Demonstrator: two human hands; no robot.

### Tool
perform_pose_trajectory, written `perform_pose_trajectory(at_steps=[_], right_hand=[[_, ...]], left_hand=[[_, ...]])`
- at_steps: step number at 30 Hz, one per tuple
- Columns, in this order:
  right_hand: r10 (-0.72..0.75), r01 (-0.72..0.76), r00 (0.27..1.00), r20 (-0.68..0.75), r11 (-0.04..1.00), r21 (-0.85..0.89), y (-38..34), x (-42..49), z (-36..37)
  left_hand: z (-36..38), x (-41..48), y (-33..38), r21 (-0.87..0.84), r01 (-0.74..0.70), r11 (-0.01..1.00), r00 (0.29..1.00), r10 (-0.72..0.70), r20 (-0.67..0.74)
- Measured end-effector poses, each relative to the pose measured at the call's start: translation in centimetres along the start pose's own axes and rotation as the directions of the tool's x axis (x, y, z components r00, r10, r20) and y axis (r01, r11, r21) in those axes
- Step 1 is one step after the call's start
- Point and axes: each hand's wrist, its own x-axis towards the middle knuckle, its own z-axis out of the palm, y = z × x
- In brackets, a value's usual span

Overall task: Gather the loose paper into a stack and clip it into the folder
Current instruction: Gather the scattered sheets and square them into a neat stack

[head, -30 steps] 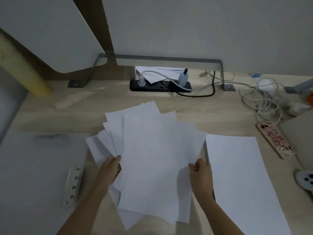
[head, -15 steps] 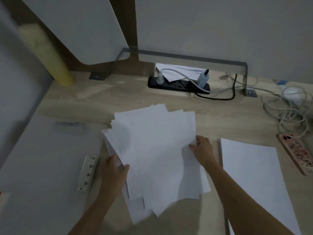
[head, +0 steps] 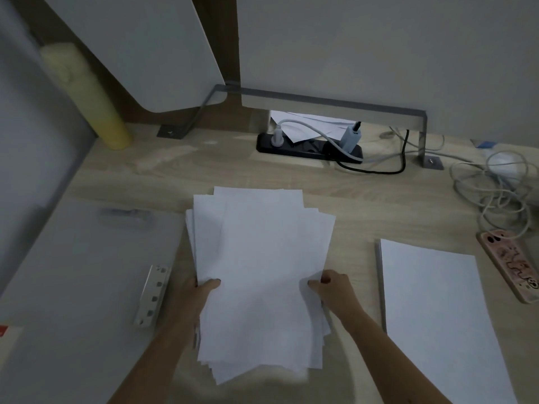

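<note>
Several loose white sheets (head: 259,258) form a rough, uneven stack at the middle of the wooden desk. My left hand (head: 192,298) grips the stack's left edge, thumb on top. My right hand (head: 334,290) grips the right edge, thumb on the top sheet. The grey folder (head: 75,275) lies open and flat to the left, with a metal clip bar (head: 152,295) near its right side and a second clip (head: 125,212) at its top. Another neat white stack (head: 437,310) lies to the right.
A patterned phone (head: 509,265) lies at the right edge beside coiled white cables (head: 495,185). A black power strip (head: 309,148) with plugs sits at the back under a metal bracket. A yellow roll (head: 84,94) leans in the back left corner.
The fanned sheets have been squared closer together into a narrower stack. My right hand slid down from the top right part to the right edge; my left hand shifted onto the left edge.
</note>
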Motion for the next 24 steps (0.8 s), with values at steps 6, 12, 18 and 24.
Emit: perform_pose_trajectory(at_steps=[6, 12, 18, 24], right_hand=[[-0.056, -0.073, 0.969, 0.241, 0.866, 0.495, -1.0, -2.5, -1.6], [-0.200, 0.043, 0.962, 0.188, 0.785, 0.618, -2.4, -3.4, -5.9], [-0.408, 0.277, 0.912, 0.044, 0.690, 0.669, -6.4, -5.1, -10.3], [-0.520, 0.429, 0.853, -0.040, 0.658, 0.619, -8.0, -6.4, -11.4]], left_hand=[[0.5, -0.8, 1.8, 0.026, -0.129, 0.991, 0.984, 0.125, 0.125], [0.6, -2.7, 5.9, -0.088, -0.385, 0.919, 0.896, 0.395, 0.206], [0.9, -4.1, 10.7, -0.063, -0.595, 0.801, 0.793, 0.598, 0.115], [1.1, -4.2, 11.6, -0.027, -0.590, 0.807, 0.804, 0.590, 0.081]])
